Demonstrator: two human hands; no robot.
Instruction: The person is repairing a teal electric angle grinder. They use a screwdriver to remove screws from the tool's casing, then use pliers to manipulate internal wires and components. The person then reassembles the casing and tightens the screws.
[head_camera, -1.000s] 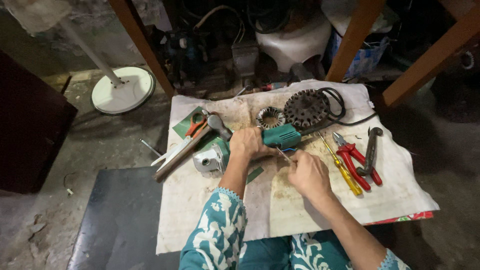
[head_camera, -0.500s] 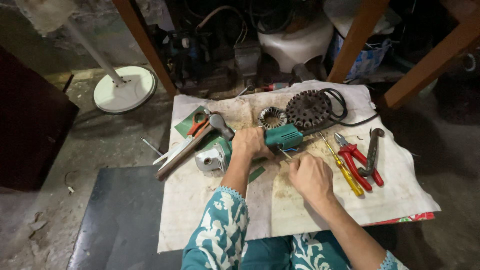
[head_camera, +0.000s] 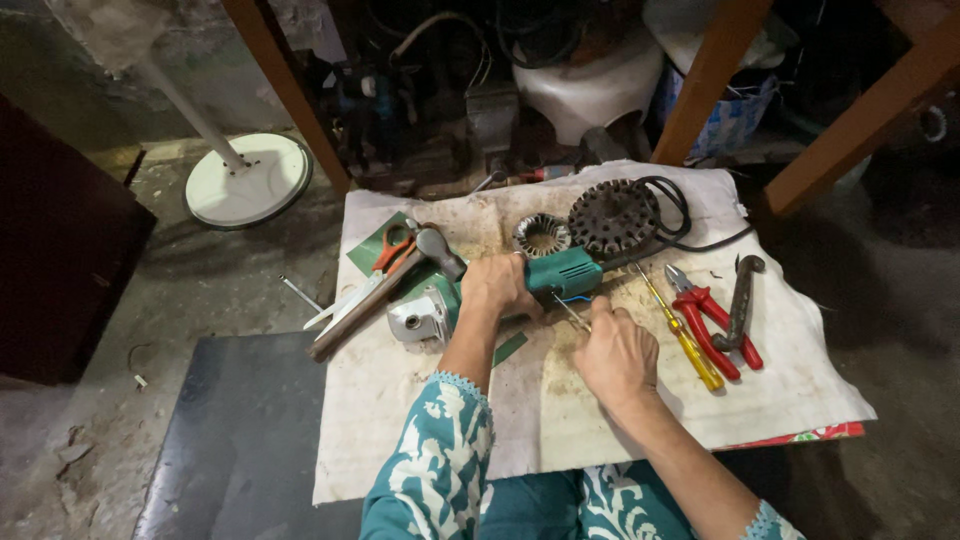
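We see a teal power tool (head_camera: 562, 272); right of it lie a yellow-handled screwdriver (head_camera: 683, 338) and red-handled pliers (head_camera: 712, 322), left of it orange-handled scissors (head_camera: 385, 262); our sleeves (head_camera: 437, 462) are teal with white patterning.

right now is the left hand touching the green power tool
Touching. The head view shows the left hand wrapped over the green power tool, its fingers lying directly on the casing with no gap, pinning it to the cloth-covered board.
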